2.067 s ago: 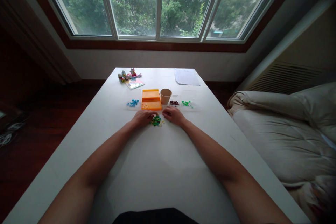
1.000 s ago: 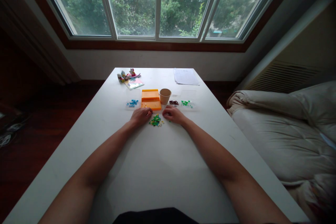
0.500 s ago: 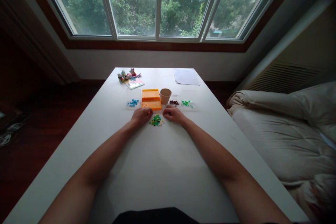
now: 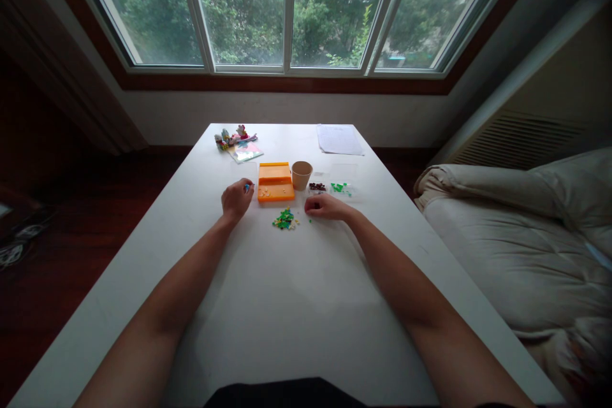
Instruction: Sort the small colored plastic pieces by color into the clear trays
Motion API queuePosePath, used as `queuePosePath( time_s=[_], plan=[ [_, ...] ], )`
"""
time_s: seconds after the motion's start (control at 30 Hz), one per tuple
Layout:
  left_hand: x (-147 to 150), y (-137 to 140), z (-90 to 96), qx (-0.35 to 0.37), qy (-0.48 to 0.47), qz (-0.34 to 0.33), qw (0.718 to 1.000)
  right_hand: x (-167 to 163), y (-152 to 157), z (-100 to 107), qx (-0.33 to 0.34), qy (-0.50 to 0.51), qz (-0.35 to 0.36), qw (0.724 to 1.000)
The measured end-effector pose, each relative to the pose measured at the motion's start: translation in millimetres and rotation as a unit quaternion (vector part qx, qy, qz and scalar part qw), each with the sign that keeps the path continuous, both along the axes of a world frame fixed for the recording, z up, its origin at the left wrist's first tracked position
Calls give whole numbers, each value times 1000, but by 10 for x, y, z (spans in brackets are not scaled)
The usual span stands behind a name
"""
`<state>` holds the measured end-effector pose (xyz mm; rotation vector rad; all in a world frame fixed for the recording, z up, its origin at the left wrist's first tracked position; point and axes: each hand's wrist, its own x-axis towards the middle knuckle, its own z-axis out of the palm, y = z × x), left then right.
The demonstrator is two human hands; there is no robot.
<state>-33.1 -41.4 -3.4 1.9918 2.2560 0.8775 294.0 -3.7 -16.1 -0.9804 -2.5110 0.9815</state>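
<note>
My left hand (image 4: 236,198) hovers over the clear box that holds small blue pieces (image 4: 247,187), covering most of it. Its fingers are pinched; whether a piece is between them is too small to see. My right hand (image 4: 324,206) rests low over the table, fingers together, just in front of the box of dark brown pieces (image 4: 317,187). What its fingertips hold, if anything, is hidden. Between the hands lies a loose pile of small green, yellow and white pieces (image 4: 285,219). Behind the pile stands an orange tray (image 4: 275,172) with a few pale pieces on its lower part.
A brown paper cup (image 4: 301,175) stands right of the orange tray. Green pieces (image 4: 340,188) sit in a clear box farther right. At the back of the white table (image 4: 287,306) are small figurines (image 4: 232,138), a colourful card (image 4: 247,152) and paper sheets (image 4: 338,139).
My left hand has moved left and away from the pile to the box of blue pieces, now largely covering it. My right hand has shifted slightly right.
</note>
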Motion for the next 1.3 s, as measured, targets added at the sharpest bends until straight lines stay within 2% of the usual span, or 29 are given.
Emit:
queuePosePath(
  time_s=[0.13,0.27,0.4,0.63,0.73,0.83,0.97,1.03,1.13,1.3],
  plan=[
    [-178,47,10,-3,-32,69,997,60,-37,111,-53,-16,40,998],
    [-198,53,5,-4,-33,65,997,43,-66,133,-57,-20,61,996],
    [-106,36,-14,-4,-7,-5,1000,8,-80,130,-23,-41,66,997],
    [90,-33,-55,-13,42,-204,978,-7,-75,72,1,-31,41,999],
    [170,-66,-66,-45,66,-268,960,20,-36,25,16,16,-17,1000],
    [247,-96,-72,-72,73,-315,944,89,16,13,83,78,-124,986],
    [363,-152,-51,-86,75,-338,934,264,81,38,210,117,-303,922],
    [419,-188,-31,-93,81,-347,930,369,114,34,253,111,-366,889],
    [478,-231,-19,-104,91,-360,923,500,168,-20,277,88,-423,858],
    [490,-236,-62,-100,103,-366,920,580,242,-162,282,59,-477,831]
  ],
)
